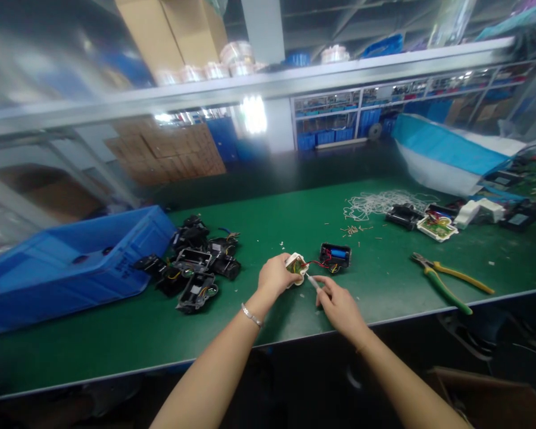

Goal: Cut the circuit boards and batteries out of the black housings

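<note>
My left hand (274,277) grips a white plastic housing (300,260) with a green circuit board inside, near the front edge of the table. My right hand (339,302) is closed around a slim, light-coloured pen-like tool (314,283); its tip meets the lower right of the housing. What kind of tool it is I cannot make out. Red wires run from the housing to a black battery case (335,257) lying just beyond, which has a blue cell in it.
On the left, a blue crate (134,238) stands beside piled black housings (196,292). Pliers (446,277) with green and yellow handles lie right, near the edge. Behind them are small screws (352,229), tangled white string (375,204) and another white housing (436,226) with a board.
</note>
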Available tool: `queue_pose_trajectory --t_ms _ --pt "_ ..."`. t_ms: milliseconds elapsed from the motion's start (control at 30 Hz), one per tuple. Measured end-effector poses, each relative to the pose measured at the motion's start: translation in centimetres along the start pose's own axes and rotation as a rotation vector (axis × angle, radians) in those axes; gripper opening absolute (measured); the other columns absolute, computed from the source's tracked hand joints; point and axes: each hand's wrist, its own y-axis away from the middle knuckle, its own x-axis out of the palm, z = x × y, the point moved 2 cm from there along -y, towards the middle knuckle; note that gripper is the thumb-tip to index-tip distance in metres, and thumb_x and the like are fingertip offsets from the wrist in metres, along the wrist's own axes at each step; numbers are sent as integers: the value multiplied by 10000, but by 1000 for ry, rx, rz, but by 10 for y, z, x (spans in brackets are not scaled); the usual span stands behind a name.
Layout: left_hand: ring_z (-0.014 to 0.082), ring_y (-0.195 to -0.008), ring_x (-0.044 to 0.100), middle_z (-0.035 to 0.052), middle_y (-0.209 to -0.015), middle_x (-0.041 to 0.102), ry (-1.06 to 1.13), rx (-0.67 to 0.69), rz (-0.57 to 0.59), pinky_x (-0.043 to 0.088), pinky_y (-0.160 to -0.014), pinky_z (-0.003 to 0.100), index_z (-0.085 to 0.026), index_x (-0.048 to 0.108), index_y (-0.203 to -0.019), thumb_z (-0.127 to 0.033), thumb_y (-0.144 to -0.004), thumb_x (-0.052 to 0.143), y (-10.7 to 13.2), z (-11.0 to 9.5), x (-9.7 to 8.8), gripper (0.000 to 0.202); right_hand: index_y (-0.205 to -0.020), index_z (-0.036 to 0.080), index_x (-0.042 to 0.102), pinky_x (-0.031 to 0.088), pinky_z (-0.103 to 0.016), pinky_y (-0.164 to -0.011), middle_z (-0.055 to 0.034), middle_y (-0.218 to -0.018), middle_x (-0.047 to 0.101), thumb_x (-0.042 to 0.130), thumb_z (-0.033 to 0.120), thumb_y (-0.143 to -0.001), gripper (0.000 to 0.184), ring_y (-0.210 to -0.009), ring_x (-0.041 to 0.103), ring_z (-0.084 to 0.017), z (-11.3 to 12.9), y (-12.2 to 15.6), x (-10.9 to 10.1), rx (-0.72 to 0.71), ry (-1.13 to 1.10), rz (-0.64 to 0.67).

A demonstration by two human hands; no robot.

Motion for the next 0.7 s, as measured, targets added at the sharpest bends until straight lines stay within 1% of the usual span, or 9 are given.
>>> queue_pose_trajectory --t_ms 67,133,200,267,367,500,700 --pt "159 -699 608 -3 -814 681 -38 6 -21 353 -544 223 -251 625 -872 -408 -592 747 0 0 0 344 -1200 234 558 450 -268 -723 18 -745 695 417 253 -888 343 -735 635 -165 1 2 4 20 30 10" --pt "159 -674 601 1 -792 680 -60 10 -23 342 -534 226 -243 621 -846 -414 -599 737 0 0 -1 322 -1189 255 593 464 -272 -757 -6 -908 717 442 286 -884 342 -838 651 -179 0 0 7 41 79 6" --pt "157 -663 598 9 -785 681 -64 13 -9 341 -533 227 -234 624 -839 -417 -607 728 0 0 -1 312 -1188 278 614 472 -282 -792 -22 -1067 694 444 345 -895 345 -943 645 -198 -1 -2 9 58 151 -18" --pt "157 -661 600 17 -794 685 -58 9 13 346 -539 228 -230 634 -853 -421 -609 726 -1 1 -1 324 -1200 300 612 475 -298 -815 -22 -1134 671 418 381 -914 355 -993 638 -211 0 -3 12 64 229 -44" --pt "157 -659 602 22 -809 692 -43 3 36 351 -543 231 -230 647 -879 -435 -611 725 -1 3 -1 347 -1207 316 605 486 -310 -795 -15 -1103 684 385 377 -933 357 -959 652 -216 1 -2 15 55 333 -67" --pt "159 -648 601 24 -795 695 -50 6 30 344 -535 235 -229 653 -860 -446 -614 715 -1 4 -1 333 -1214 315 599 489 -297 -768 -12 -1083 690 371 378 -944 360 -932 658 -209 -1 1 18 39 406 -101" --pt "165 -657 603 19 -790 695 -88 1 30 351 -539 238 -236 651 -838 -437 -611 710 1 1 -2 309 -1211 325 597 482 -274 -748 2 -1065 695 373 365 -948 348 -903 661 -192 -3 0 20 30 428 -122"
